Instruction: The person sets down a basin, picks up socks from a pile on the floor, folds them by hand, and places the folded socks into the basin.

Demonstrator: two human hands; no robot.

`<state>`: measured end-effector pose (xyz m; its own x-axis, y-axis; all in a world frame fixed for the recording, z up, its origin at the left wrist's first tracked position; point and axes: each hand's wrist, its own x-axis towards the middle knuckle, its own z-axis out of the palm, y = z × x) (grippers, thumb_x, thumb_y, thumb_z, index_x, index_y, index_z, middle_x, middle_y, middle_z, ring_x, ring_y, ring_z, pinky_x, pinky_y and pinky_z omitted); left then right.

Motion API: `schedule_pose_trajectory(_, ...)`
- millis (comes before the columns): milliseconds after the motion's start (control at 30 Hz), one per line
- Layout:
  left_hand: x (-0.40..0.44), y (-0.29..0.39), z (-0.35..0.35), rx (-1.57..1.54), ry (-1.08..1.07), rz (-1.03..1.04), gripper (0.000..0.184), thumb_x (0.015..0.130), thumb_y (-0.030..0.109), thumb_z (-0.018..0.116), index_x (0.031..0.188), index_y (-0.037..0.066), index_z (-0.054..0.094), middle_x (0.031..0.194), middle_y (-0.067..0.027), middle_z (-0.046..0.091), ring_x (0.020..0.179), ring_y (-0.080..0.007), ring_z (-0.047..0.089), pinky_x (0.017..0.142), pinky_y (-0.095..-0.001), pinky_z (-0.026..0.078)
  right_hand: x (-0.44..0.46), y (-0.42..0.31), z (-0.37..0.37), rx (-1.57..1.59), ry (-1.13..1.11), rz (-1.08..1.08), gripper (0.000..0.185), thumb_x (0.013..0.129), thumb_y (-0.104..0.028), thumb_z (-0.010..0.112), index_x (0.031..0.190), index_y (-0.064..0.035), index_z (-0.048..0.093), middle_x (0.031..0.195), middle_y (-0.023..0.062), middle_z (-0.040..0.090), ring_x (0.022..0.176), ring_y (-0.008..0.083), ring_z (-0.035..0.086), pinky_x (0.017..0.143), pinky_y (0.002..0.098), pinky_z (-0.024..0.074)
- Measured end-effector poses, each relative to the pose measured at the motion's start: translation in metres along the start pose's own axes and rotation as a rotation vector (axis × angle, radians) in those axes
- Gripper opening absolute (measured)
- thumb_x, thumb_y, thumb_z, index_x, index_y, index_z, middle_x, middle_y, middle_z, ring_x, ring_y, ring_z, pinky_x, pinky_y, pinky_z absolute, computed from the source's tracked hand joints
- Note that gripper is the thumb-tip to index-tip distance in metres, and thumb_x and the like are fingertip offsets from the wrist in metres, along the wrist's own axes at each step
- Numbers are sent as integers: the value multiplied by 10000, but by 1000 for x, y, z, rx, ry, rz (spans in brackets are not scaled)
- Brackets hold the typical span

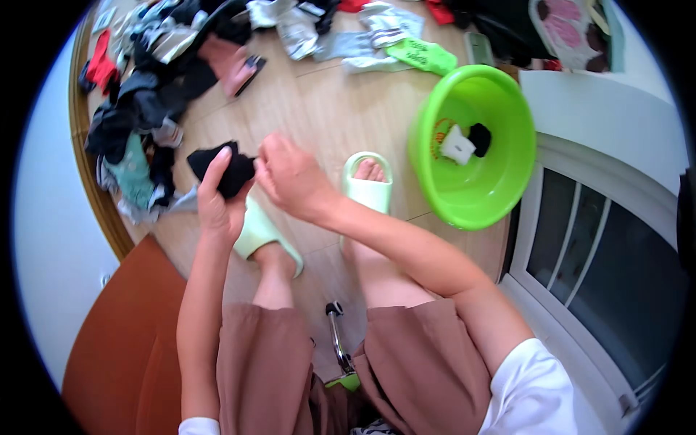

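Note:
A bunched black sock [226, 168] is in my left hand [215, 199], with the thumb pressed across its near side. My right hand [291, 174] is closed beside it, fingertips pinched at the sock's right edge. Both hands are above the floor, over my light green slippers [368, 190]. To the right stands a bright green basin [473, 199], with a white folded sock [457, 146] and a black bundle [479, 139] inside.
Many loose socks and cloths [138, 109] lie along the left and far floor, including a bright green sock [422, 55]. A brown-orange panel [123, 348] is at lower left. A white-framed glass door [587, 239] stands on the right. A chrome stool leg [338, 337] shows between my knees.

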<state>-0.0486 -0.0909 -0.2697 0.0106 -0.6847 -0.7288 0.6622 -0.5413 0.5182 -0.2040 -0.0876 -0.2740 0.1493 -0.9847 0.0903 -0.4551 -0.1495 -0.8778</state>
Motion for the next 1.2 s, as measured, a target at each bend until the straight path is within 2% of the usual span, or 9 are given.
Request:
schedule_pose_trajectory(100,-4,3,6,89,-63,-15,250,943,253,653,1092,61,598,1020,-64,649,950,-166,646,871,-357,535,7,0,-16,363,-237,209,367,882,-221,680,1101,11,499,1045,215,579,889,374,620,797,442,506)
schedule_pose_trajectory(233,-11,0,25,315,-276,-89,400,992,362,557,1227,38,553,1165,-80,622,1119,-171,592,995,-333,448,7,5,-20,417,-195,226,662,808,-341,817,1294,-14,509,1039,101,616,999,191,605,803,330,524)
schedule_pose_trajectory(600,19,-23,65,631,-548,91,606,925,539,642,1232,17,620,1091,-19,658,1029,-113,587,928,-278,442,21,19,-101,908,-115,586,360,816,-203,793,1085,4,673,939,41,692,842,117,642,759,271,521)
schedule_pose_trajectory(700,24,-26,67,680,-662,98,572,931,505,652,1240,25,617,1094,-19,656,1001,-104,588,901,-282,465,21,27,-126,851,-157,570,344,841,-195,782,1099,8,678,947,37,698,861,118,645,767,274,520)
schedule_pose_trajectory(867,48,-24,70,851,-488,98,421,1024,460,513,1053,69,665,924,8,625,876,-86,576,811,-253,483,23,32,-243,138,-41,526,341,798,-206,761,1032,30,684,882,22,693,799,103,620,738,283,503)
schedule_pose_trajectory(933,62,-22,52,872,-380,103,387,1027,429,520,1048,69,661,920,10,623,868,-83,572,795,-250,482,22,29,-291,-214,-144,688,386,753,-268,740,1029,-1,705,886,139,728,759,243,694,717,354,528)
schedule_pose_trajectory(1000,73,-14,41,901,-320,114,344,1030,391,523,1049,73,653,924,14,616,864,-76,565,791,-246,481,29,9,-307,-608,-198,854,396,790,-256,711,1097,-6,690,1032,185,713,938,337,679,852,414,517)
schedule_pose_trajectory(1100,84,-3,40,947,-309,169,271,1027,323,532,1057,75,638,938,19,606,866,-66,558,800,-239,481,11,53,-293,-949,95,405,446,832,-260,701,1204,-21,645,1160,196,661,1082,347,625,959,422,483)
schedule_pose_trajectory(1200,95,5,53,970,-320,259,214,1011,254,560,1058,58,633,942,19,608,867,-64,567,794,-235,483,54,48,-242,-469,70,439,389,895,-232,657,1228,-35,621,1220,207,624,1167,356,580,1022,443,448)
